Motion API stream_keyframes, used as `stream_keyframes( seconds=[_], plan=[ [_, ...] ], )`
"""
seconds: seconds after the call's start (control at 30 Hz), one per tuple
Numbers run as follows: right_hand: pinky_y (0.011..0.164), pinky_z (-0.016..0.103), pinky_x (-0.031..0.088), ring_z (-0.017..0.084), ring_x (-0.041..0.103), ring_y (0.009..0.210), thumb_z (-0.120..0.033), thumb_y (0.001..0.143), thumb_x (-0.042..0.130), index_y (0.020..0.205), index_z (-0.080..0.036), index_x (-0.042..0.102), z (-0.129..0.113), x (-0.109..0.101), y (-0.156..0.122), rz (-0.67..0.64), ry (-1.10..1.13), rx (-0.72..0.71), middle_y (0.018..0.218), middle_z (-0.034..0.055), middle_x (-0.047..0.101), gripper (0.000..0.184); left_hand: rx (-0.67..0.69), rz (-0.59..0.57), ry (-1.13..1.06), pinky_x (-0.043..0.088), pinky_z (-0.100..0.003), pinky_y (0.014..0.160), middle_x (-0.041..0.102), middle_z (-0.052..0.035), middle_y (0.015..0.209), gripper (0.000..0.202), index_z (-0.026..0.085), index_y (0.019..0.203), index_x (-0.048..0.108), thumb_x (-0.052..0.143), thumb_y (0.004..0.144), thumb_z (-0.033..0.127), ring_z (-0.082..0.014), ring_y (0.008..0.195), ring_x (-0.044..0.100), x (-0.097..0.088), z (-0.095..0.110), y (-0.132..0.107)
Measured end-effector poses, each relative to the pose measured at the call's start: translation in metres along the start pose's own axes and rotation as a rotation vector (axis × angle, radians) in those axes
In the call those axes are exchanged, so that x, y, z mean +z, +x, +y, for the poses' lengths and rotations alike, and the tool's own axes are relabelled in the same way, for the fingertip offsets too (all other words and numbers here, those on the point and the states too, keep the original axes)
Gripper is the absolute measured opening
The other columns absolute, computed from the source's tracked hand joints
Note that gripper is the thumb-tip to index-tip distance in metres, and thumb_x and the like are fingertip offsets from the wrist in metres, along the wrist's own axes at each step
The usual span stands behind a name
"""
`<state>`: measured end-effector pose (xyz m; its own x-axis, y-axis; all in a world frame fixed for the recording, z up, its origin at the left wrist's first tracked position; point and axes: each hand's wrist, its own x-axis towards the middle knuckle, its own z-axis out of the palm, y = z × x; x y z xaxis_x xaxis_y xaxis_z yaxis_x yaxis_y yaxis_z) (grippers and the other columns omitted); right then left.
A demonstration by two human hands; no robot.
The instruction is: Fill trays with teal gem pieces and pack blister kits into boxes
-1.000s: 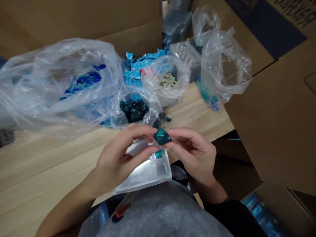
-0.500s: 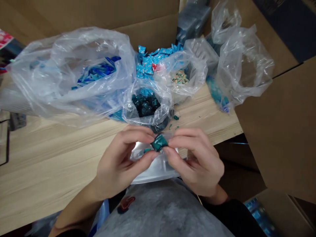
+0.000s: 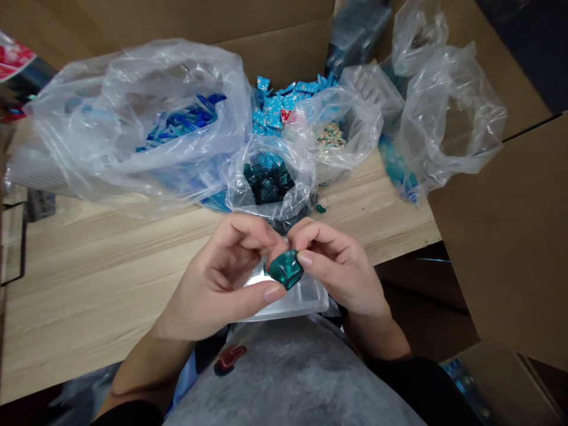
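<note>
A dark green, see-through, faceted piece [image 3: 286,269] is held up between my two hands, shiny like glass or clear plastic. My right hand [image 3: 344,263] pinches its right edge between thumb and bent forefinger. My left hand [image 3: 224,272] closes round its left side, with the thumb under it and the fingertips behind it. Below the hands sits a clear plastic tray [image 3: 306,299], largely covered by them. Just beyond stands an open clear bag [image 3: 306,171] full of dark green pieces [image 3: 268,182] like the one I hold.
A large clear bag [image 3: 110,77] of blue slivers [image 3: 186,121] lies at the left. Blue patterned packets [image 3: 271,109] are heaped behind. Another bag [image 3: 366,115] holds beige-green bits [image 3: 331,136]. Clear bags [image 3: 483,112] stand at the right. Small green scraps [image 3: 320,208] dot the wooden table [image 3: 110,254].
The green piece has been turned and now shows another face. My right fingers have curled in more tightly, and my left thumb has slid beneath it. The view has shifted slightly left.
</note>
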<state>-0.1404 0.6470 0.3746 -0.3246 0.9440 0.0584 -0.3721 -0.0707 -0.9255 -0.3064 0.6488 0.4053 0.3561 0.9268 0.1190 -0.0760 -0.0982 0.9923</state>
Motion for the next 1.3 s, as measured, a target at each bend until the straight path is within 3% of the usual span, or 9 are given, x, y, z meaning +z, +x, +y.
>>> stream_keyframes(
  seconds=[0.17, 0.33, 0.47, 0.67, 0.8, 0.93, 1.03, 1.13, 1.3],
  plan=[
    [0.066, 0.022, 0.051, 0.01, 0.056, 0.072, -0.037, 0.089, 0.061, 0.085, -0.022, 0.06, 0.001, 0.001, -0.001, 0.103, -0.168, -0.066, 0.079, -0.0011, 0.057, 0.016, -0.035, 0.067, 0.089, 0.056, -0.026, 0.065, 0.066, 0.0013, 0.081, 0.022, 0.029, 0.1, 0.064, 0.073, 0.08, 0.032, -0.0138, 0.073, 0.065, 0.001, -0.003, -0.004],
    [0.08, 0.032, 0.056, 0.016, 0.063, 0.092, -0.034, 0.089, 0.061, 0.111, -0.029, 0.063, 0.0, -0.005, -0.006, 0.131, -0.541, -0.375, 0.109, 0.0031, 0.064, 0.022, -0.125, 0.139, -0.036, 0.054, -0.026, 0.059, 0.064, 0.0026, 0.075, 0.029, 0.029, 0.095, 0.06, 0.077, 0.074, 0.042, -0.0134, 0.064, 0.062, 0.001, -0.007, 0.002],
    [0.079, 0.032, 0.057, 0.017, 0.066, 0.091, -0.024, 0.086, 0.065, 0.112, -0.033, 0.067, -0.004, -0.012, -0.012, 0.081, -0.795, -0.545, 0.105, 0.0011, 0.069, 0.027, -0.203, 0.082, -0.074, 0.055, -0.025, 0.06, 0.066, 0.0034, 0.075, 0.03, 0.028, 0.098, 0.059, 0.077, 0.075, 0.035, -0.0136, 0.066, 0.064, 0.0, -0.007, 0.003],
    [0.069, 0.03, 0.054, 0.016, 0.067, 0.081, -0.018, 0.083, 0.069, 0.11, -0.03, 0.068, -0.004, -0.022, -0.018, 0.013, -0.846, -0.488, 0.095, 0.0006, 0.072, 0.029, -0.19, 0.002, 0.163, 0.053, -0.025, 0.068, 0.068, 0.0012, 0.08, 0.022, 0.026, 0.101, 0.065, 0.069, 0.08, 0.024, -0.014, 0.075, 0.065, -0.011, -0.011, -0.008],
    [0.076, 0.035, 0.048, 0.017, 0.065, 0.082, -0.021, 0.083, 0.07, 0.103, -0.027, 0.068, 0.0, -0.031, -0.018, -0.096, -0.961, -0.359, 0.09, -0.0004, 0.072, 0.021, -0.052, 0.188, 0.327, 0.05, -0.022, 0.069, 0.066, 0.0023, 0.08, 0.015, 0.026, 0.098, 0.068, 0.066, 0.084, 0.024, -0.011, 0.075, 0.062, -0.029, -0.022, -0.008],
    [0.081, 0.035, 0.045, 0.018, 0.062, 0.089, -0.022, 0.085, 0.068, 0.1, -0.022, 0.066, 0.005, -0.03, -0.018, -0.165, -1.138, -0.384, 0.094, 0.0018, 0.073, 0.015, 0.068, 0.32, 0.495, 0.05, -0.024, 0.076, 0.068, 0.0018, 0.088, 0.014, 0.025, 0.097, 0.069, 0.065, 0.084, 0.022, -0.0104, 0.077, 0.061, -0.047, -0.038, 0.014],
    [0.087, 0.036, 0.044, 0.018, 0.06, 0.093, -0.021, 0.089, 0.063, 0.103, -0.023, 0.064, 0.006, -0.025, -0.02, -0.226, -1.255, -0.454, 0.099, 0.0021, 0.073, 0.014, 0.105, 0.234, 0.66, 0.049, -0.027, 0.082, 0.067, -0.0003, 0.092, 0.016, 0.021, 0.099, 0.068, 0.059, 0.086, 0.02, -0.0135, 0.085, 0.063, -0.059, -0.057, 0.042],
    [0.093, 0.037, 0.04, 0.017, 0.058, 0.095, -0.017, 0.092, 0.057, 0.107, -0.022, 0.064, 0.008, -0.022, -0.021, -0.255, -1.331, -0.487, 0.1, 0.0015, 0.073, 0.017, 0.097, 0.039, 0.877, 0.046, -0.034, 0.093, 0.065, -0.0053, 0.102, 0.022, 0.015, 0.103, 0.067, 0.052, 0.086, 0.016, -0.0199, 0.101, 0.062, -0.066, -0.079, 0.074],
    [0.098, 0.037, 0.038, 0.016, 0.059, 0.096, -0.021, 0.093, 0.058, 0.104, -0.021, 0.065, 0.008, -0.021, -0.018, -0.247, -1.352, -0.389, 0.098, 0.0, 0.072, 0.014, -0.047, -0.238, 1.242, 0.037, -0.044, 0.105, 0.058, -0.0124, 0.127, 0.031, 0.013, 0.118, 0.059, 0.046, 0.091, 0.022, -0.0293, 0.127, 0.046, -0.061, -0.093, 0.113]
  ],
)
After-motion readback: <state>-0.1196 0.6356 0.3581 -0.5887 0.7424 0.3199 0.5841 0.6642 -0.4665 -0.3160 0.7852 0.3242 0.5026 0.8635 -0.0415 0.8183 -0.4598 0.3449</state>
